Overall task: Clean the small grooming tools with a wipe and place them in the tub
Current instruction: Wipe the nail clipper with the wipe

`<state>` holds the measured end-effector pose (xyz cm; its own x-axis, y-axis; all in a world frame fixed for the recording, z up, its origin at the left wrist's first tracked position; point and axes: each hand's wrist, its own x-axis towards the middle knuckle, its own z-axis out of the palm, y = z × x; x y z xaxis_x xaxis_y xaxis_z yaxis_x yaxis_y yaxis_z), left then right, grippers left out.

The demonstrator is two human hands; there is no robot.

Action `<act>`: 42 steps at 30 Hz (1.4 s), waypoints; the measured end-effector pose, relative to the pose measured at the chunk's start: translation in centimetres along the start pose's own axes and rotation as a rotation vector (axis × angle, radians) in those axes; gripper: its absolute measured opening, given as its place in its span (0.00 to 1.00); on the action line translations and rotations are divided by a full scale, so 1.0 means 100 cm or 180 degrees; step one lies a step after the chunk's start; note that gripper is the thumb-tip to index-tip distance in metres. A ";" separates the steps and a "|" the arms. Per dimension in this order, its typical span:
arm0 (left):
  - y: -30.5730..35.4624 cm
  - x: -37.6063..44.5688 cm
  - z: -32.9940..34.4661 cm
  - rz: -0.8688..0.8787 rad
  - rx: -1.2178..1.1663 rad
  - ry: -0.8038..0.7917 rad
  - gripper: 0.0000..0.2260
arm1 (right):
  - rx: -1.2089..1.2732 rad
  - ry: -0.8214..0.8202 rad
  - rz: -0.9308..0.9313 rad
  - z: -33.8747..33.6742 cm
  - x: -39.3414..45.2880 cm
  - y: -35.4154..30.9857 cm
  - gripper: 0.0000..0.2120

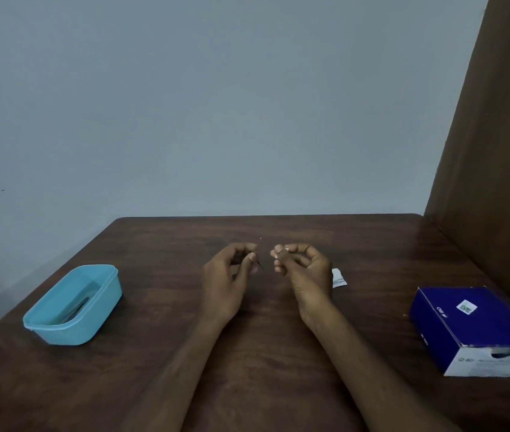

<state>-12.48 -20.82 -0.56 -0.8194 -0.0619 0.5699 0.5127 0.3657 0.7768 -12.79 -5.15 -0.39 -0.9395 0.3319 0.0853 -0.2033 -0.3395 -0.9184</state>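
Observation:
My left hand (231,275) hovers over the middle of the table and pinches a small dark, thin grooming tool (257,259) between thumb and fingertips. My right hand (302,269) is close beside it, palm towards me, with its fingers curled and thumb against the forefinger. I see nothing between those fingers. The light blue tub (104,302) stands at the left of the table, and a dark tool (76,308) lies inside it. Just behind my right hand, a small white wipe sachet (339,278) lies on the table.
A dark blue cardboard box (478,328) with a white open end stands at the right edge of the wooden table (247,353). A brown panel (496,151) rises at the right, and a grey wall stands behind the table.

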 end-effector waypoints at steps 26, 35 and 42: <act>-0.011 0.015 -0.003 -0.1341 -0.1530 0.0512 0.08 | -0.0640 -0.0196 -0.0225 0.001 -0.003 0.006 0.02; -0.012 0.009 -0.001 -0.0991 -0.1274 0.0014 0.03 | -0.1574 -0.0720 -0.0964 0.006 -0.014 0.002 0.01; -0.008 0.007 -0.001 -0.0785 -0.1193 -0.0284 0.04 | -0.1659 -0.0537 -0.1255 0.004 -0.010 0.001 0.01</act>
<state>-13.48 -21.24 -0.74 -0.9391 -0.0187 0.3431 0.3433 -0.0122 0.9391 -12.02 -5.84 -0.46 -0.8610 0.1875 0.4727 -0.4200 0.2620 -0.8689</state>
